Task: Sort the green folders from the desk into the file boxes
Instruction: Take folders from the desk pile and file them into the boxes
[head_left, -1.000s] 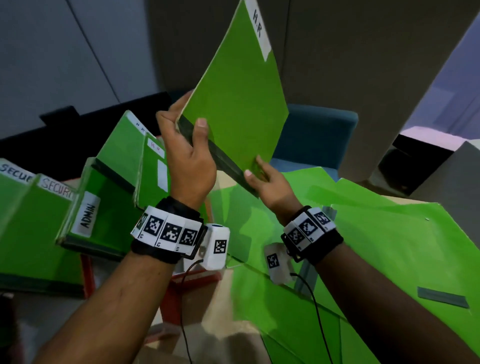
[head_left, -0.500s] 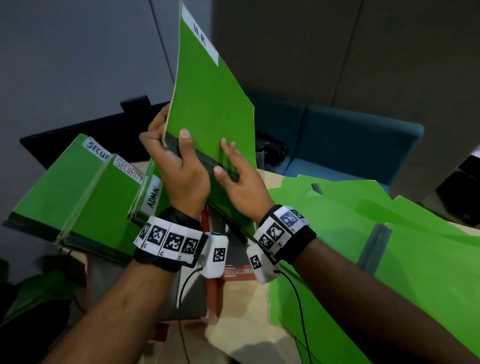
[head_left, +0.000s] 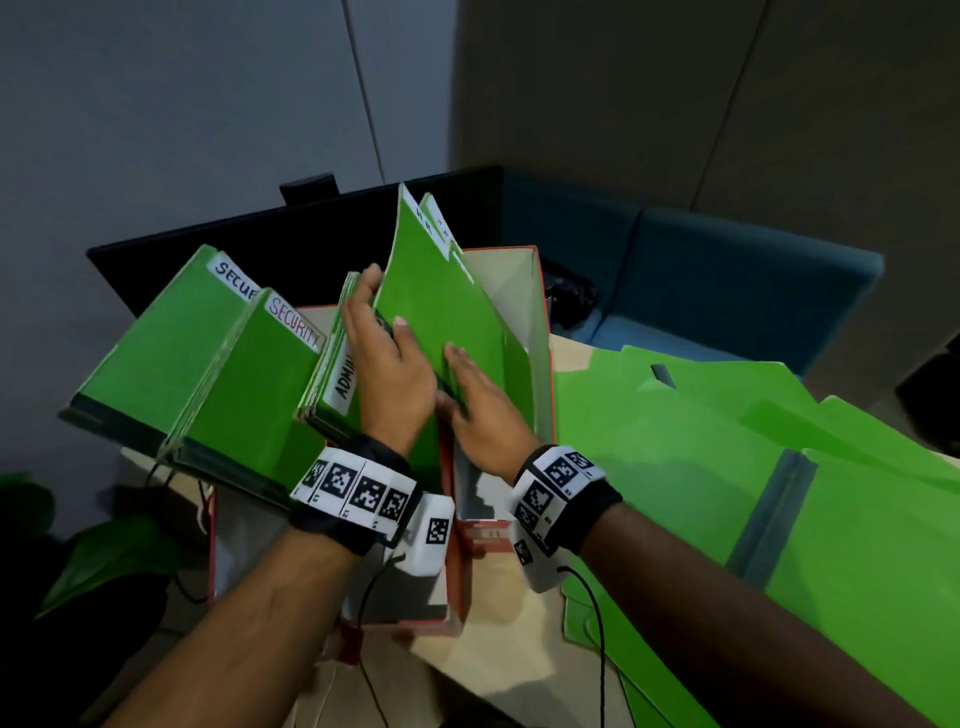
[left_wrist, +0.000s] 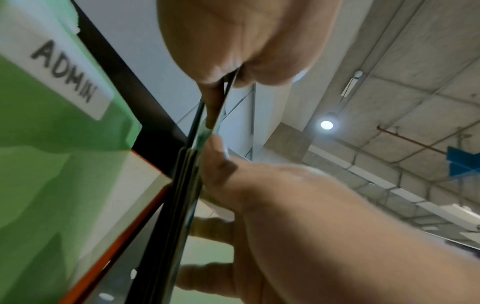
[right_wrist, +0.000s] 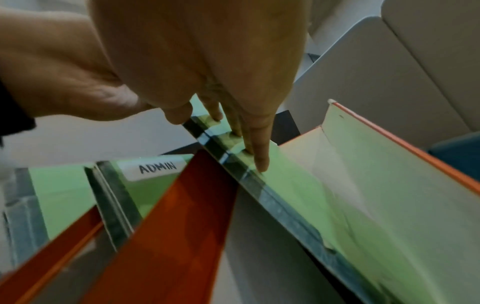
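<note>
Green HR folder (head_left: 441, 317) tilted inside rightmost red file box (head_left: 540, 332), L hand (head_left: 389, 364) pinching its edge, R hand (head_left: 480, 405) w/ straight fingers flat against its face.

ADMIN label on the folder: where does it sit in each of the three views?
Head: ADMIN label left of centre, beside the left hand.
Left wrist: upper left.
Right wrist: lower left of centre.
Shared landmark: the file box's red edge.
</note>
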